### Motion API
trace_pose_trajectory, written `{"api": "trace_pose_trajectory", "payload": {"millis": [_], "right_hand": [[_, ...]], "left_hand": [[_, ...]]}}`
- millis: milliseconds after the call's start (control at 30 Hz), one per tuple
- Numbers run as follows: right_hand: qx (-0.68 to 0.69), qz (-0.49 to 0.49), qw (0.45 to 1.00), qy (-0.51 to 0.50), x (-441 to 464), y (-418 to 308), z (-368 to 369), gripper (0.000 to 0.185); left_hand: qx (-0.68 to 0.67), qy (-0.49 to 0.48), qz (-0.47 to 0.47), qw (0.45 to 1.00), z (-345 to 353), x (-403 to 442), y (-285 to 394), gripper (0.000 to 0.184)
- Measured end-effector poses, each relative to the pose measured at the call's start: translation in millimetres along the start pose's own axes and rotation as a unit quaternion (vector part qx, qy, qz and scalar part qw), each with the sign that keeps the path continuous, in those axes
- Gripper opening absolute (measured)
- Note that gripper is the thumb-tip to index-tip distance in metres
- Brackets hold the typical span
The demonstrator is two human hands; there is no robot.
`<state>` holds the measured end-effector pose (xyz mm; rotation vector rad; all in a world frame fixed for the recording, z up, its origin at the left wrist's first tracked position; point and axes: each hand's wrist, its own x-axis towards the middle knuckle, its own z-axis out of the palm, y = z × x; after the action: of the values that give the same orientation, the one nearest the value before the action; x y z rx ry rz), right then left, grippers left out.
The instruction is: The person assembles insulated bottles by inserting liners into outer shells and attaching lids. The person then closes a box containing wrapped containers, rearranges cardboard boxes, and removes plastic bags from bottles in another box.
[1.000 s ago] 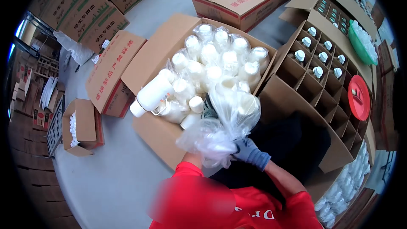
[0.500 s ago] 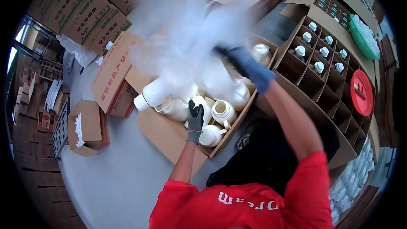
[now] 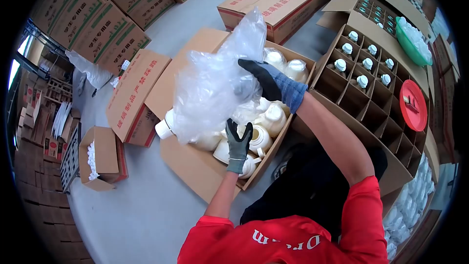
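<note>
My left hand (image 3: 238,147), in a grey-green glove, has its thumb and fingers spread over white bottles in the open carton (image 3: 193,175); it holds nothing. Crumpled clear plastic bags (image 3: 207,90) hang above the carton, with my right hand (image 3: 276,84) at their right edge. Its blue and black glove grips them, its fingers partly hidden by the plastic. Beside my left hand, an uncapped white jug (image 3: 260,139) shows its round mouth. A white bottle (image 3: 165,126) sticks out at the carton's left, and wrapped bottles (image 3: 296,70) stand at its back right.
At the right is a divided carton (image 3: 342,101) with several white-capped bottles, a red lid (image 3: 413,105) and a green bowl (image 3: 413,44). Closed cartons (image 3: 273,7) stand behind. Left are a tilted carton (image 3: 134,95) and a small open box (image 3: 105,154) of white pieces.
The plastic came off the near bottles and swung up and left with my right hand, then settled lower. My left hand came out from under it, open over now-bare jugs at the near corner.
</note>
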<state>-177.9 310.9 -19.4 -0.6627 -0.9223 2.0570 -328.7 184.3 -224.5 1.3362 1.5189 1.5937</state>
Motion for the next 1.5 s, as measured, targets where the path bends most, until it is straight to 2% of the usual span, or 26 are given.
{"api": "trace_pose_trajectory", "payload": {"millis": [67,100,133,200,333,433,533,633,667,700,733,767,800,833,867,933,967,1067,1133,1167,1233,1300,1367,1433,1467,1500], "right_hand": [[0.056,-0.030,0.998,-0.016,-1.2,-10.6,9.6,0.047],[0.079,-0.035,0.996,-0.037,-4.7,-19.3,14.8,0.046],[0.106,-0.064,0.992,-0.036,-5.3,-21.7,20.2,0.045],[0.157,-0.124,0.979,-0.035,-3.4,-23.8,36.0,0.044],[0.173,-0.116,0.977,0.038,-19.4,-26.4,71.4,0.040],[0.201,-0.117,0.972,0.016,-6.2,-18.8,58.8,0.037],[0.216,-0.180,0.959,0.037,-6.3,-28.0,47.3,0.035],[0.216,-0.183,0.957,0.060,8.3,-25.0,2.1,0.034],[0.229,-0.155,0.959,0.067,7.2,-27.3,-6.5,0.034],[0.263,-0.156,0.950,0.062,5.2,-25.2,-12.3,0.035],[0.271,-0.157,0.948,0.052,5.7,-20.6,-14.4,0.035],[0.278,-0.158,0.947,0.042,-0.8,-21.1,-4.7,0.035],[0.283,-0.160,0.945,0.031,-6.8,-23.3,6.3,0.035],[0.261,-0.166,0.951,0.019,-12.4,-25.1,18.9,0.035],[0.240,-0.149,0.959,0.018,-15.6,-27.8,26.8,0.035],[0.247,-0.144,0.958,0.014,-31.3,-40.7,45.8,0.036],[0.146,-0.180,0.973,0.006,-27.5,-43.5,35.3,0.036],[0.188,-0.130,0.971,-0.072,-41.8,-72.5,12.7,0.042],[0.229,-0.152,0.960,-0.055,-39.6,-78.0,4.2,0.044],[0.241,-0.158,0.955,-0.072,-38.2,-78.3,2.9,0.044],[0.257,-0.172,0.949,-0.063,-31.2,-71.8,5.1,0.044],[0.250,-0.191,0.948,-0.043,-31.2,-65.7,13.7,0.043],[0.269,-0.172,0.947,-0.032,-27.5,-61.1,8.8,0.047],[0.259,-0.185,0.948,0.001,-29.2,-62.8,13.0,0.049],[0.268,-0.185,0.946,-0.009,-28.9,-62.6,11.3,0.049],[0.276,-0.188,0.943,-0.020,-23.9,-61.2,2.5,0.049]], "left_hand": [[0.079,-0.033,-0.182,0.980,-2.8,1.3,11.6,0.053],[0.248,-0.140,-0.126,0.950,-5.5,-0.2,2.4,0.041],[0.224,-0.183,-0.094,0.953,-9.1,-12.4,-4.8,0.041],[-0.061,-0.215,-0.140,0.965,1.1,-37.3,7.8,0.040],[-0.420,-0.189,-0.232,0.857,58.4,-37.1,7.4,0.039],[-0.541,-0.176,-0.181,0.802,89.6,9.5,-33.1,0.038],[-0.605,-0.144,-0.162,0.766,92.0,29.6,-15.2,0.027],[-0.650,-0.126,-0.200,0.722,63.2,9.9,97.5,0.021],[-0.665,-0.207,-0.108,0.709,55.2,13.8,99.5,0.021],[-0.673,-0.284,-0.012,0.683,47.1,17.6,101.4,0.022],[-0.680,-0.273,-0.035,0.680,40.0,10.3,99.5,0.023],[-0.504,-0.276,-0.050,0.817,38.6,-0.2,84.0,0.024],[-0.302,-0.266,-0.062,0.913,42.5,-6.5,60.8,0.025],[-0.445,-0.275,-0.253,0.814,49.4,-8.1,44.0,0.031],[-0.437,-0.283,-0.321,0.791,58.0,-16.3,31.6,0.040],[-0.407,-0.317,-0.365,0.775,75.8,-18.5,38.5,0.040],[-0.415,-0.365,-0.350,0.757,79.6,-16.6,44.0,0.042],[-0.416,-0.476,-0.305,0.712,84.4,-16.2,60.5,0.049],[-0.386,-0.526,-0.276,0.705,85.1,-13.6,67.3,0.056],[-0.375,-0.508,-0.265,0.729,84.4,-19.0,55.5,0.065],[-0.475,-0.307,-0.346,0.748,102.3,-26.9,37.3,0.062],[-0.536,-0.186,-0.330,0.754,114.9,-12.9,28.4,0.050],[-0.531,-0.118,-0.197,0.815,118.9,5.2,17.0,0.032],[-0.660,-0.076,-0.202,0.719,122.9,32.2,18.1,0.024],[-0.698,-0.009,-0.292,0.654,125.5,45.9,22.2,0.027],[-0.704,-0.055,-0.266,0.656,127.8,53.4,17.5,0.027]]}}
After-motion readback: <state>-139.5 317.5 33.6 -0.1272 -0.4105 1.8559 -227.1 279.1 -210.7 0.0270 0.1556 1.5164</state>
